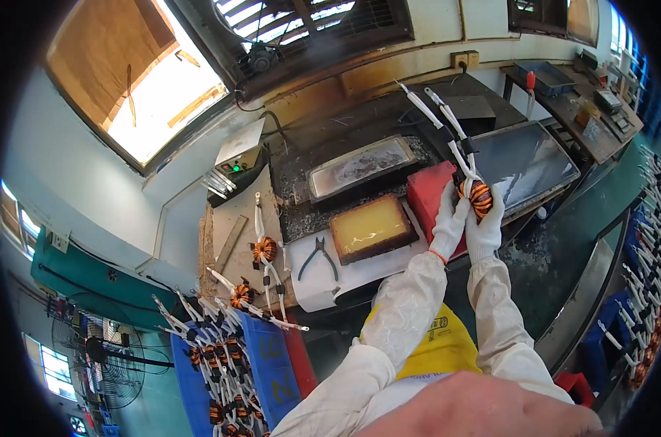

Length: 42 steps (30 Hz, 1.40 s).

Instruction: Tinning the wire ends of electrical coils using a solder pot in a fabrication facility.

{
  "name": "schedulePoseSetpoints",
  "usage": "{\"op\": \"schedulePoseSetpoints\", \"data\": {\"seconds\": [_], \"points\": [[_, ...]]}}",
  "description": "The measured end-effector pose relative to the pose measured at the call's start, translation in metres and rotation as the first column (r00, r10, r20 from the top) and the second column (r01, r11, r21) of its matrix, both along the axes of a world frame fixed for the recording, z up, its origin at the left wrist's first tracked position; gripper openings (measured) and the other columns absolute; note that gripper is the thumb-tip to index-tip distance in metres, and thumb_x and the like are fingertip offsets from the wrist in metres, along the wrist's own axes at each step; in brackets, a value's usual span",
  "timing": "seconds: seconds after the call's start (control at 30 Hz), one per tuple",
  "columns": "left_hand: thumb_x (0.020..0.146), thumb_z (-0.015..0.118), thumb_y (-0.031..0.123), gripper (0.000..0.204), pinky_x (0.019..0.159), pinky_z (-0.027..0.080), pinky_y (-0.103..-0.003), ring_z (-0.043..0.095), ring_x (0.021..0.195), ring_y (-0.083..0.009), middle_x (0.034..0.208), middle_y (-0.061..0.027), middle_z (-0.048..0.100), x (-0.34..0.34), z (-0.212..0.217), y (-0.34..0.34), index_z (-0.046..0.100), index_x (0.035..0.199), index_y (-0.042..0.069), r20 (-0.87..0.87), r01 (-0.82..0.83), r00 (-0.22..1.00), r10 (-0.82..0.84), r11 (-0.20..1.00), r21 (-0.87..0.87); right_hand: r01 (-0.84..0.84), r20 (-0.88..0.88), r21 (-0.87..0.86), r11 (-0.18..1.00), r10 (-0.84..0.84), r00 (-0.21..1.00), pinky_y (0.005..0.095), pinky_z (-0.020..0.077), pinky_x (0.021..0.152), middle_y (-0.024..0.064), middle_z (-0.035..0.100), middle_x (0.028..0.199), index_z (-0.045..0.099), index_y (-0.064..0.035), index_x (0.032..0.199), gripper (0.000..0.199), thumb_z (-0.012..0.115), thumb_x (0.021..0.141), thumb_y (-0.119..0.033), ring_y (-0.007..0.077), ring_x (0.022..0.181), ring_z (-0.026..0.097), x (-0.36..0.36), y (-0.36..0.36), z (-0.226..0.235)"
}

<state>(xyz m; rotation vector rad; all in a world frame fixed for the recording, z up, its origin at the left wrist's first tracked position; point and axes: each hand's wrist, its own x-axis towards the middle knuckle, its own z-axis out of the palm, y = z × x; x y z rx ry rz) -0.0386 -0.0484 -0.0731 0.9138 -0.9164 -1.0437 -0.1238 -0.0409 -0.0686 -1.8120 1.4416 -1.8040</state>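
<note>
From here I see the left hand (450,221) and right hand (485,231) closed around the orange coil (479,198), right of the red block (425,191).

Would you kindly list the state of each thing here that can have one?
Left hand: holding coil
Right hand: holding coil
Coil: held, leads pointing away
Pliers: lying, handles spread
Green light: lit
Blue crate: loaded with other coils
Shallow pan: holding yellow material

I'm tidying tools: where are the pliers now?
In the head view, left of centre, the pliers lie on the white sheet, left of the yellow-filled tray.
</note>
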Motion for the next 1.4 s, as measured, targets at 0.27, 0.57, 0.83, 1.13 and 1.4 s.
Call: {"op": "schedulePoseSetpoints", "data": {"seconds": [0.27,0.57,0.83,1.13,1.4], "points": [[0.098,0.056,0.017,0.062,0.112,0.035,-0.035,0.045,0.134,-0.0260,0.145,-0.0177,0.046,0.000,0.001,-0.003,0.029,0.151,0.002,0.055,-0.010,0.998,0.010,1.000,-0.004,0.006,-0.002,-0.006,1.000,-0.006,1.000,0.0388,0.0435,0.103,0.0205,0.053,0.132,0.037,-0.0034,0.144,0.066,0.070,0.086,-0.004,0.0346,0.122,0.055,-0.001,-0.002,0.003],[0.098,0.054,0.020,0.055,0.111,0.036,-0.034,0.047,0.133,-0.0256,0.144,-0.0173,0.050,0.003,-0.001,-0.001,0.039,0.147,0.001,0.105,-0.033,0.994,0.033,0.999,-0.006,0.043,0.040,0.000,0.999,-0.043,0.998,0.0378,0.0440,0.103,0.0199,0.052,0.131,0.040,-0.0034,0.141,0.065,0.074,0.085,-0.007,0.0333,0.120,0.056,-0.005,0.003,0.003],[0.102,0.052,0.014,0.042,0.104,0.044,-0.031,0.057,0.120,-0.0204,0.130,-0.0128,0.061,0.002,0.002,0.001,0.046,0.142,0.000,0.162,0.105,0.981,-0.103,0.994,-0.003,-0.049,0.253,0.166,0.985,0.005,0.967,0.0327,0.0469,0.099,0.0137,0.057,0.121,0.049,-0.0010,0.131,0.060,0.079,0.079,-0.002,0.0236,0.112,0.059,-0.045,0.007,0.013],[0.101,0.050,0.006,0.035,0.108,0.043,-0.031,0.058,0.121,-0.0201,0.129,-0.0124,0.059,0.000,0.010,0.003,0.050,0.136,0.000,-0.082,0.195,0.978,-0.191,0.980,0.046,0.173,-0.060,0.314,0.933,-0.162,0.985,0.0330,0.0467,0.101,0.0139,0.057,0.122,0.049,-0.0016,0.131,0.060,0.078,0.079,-0.002,0.0252,0.113,0.059,-0.143,0.053,0.018],[0.102,0.050,0.005,0.033,0.106,0.045,-0.030,0.059,0.119,-0.0192,0.128,-0.0110,0.059,0.000,0.016,0.004,0.051,0.134,0.000,-0.110,0.203,0.975,-0.194,0.976,0.079,0.390,-0.367,0.506,0.769,-0.218,0.904,0.0364,0.0460,0.101,0.0182,0.057,0.125,0.051,-0.0046,0.132,0.058,0.076,0.081,-0.014,0.0338,0.116,0.058,-0.202,0.072,0.009]]}}
